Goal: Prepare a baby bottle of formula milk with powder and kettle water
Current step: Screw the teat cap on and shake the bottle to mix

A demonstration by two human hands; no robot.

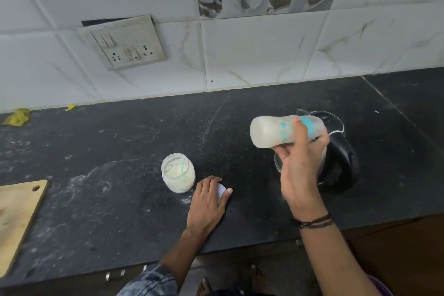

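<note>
My right hand (300, 166) grips a baby bottle (271, 131) that lies nearly on its side in the air, its base pointing left. The bottle holds milky white liquid and has teal and orange prints. Behind and below it stands a black kettle (341, 158) on the dark counter. An open jar of white powder (177, 173) with a teal scoop inside stands left of centre. My left hand (209, 202) rests on the white jar lid (221, 191), which lies flat on the counter just right of the jar, with the fingers over its edge.
A wooden cutting board (16, 218) lies at the counter's left front edge. A yellow cloth (16, 116) sits at the back left by the tiled wall. A switch and socket plate (125, 43) is on the wall. Powder dust streaks the dark counter (108, 151).
</note>
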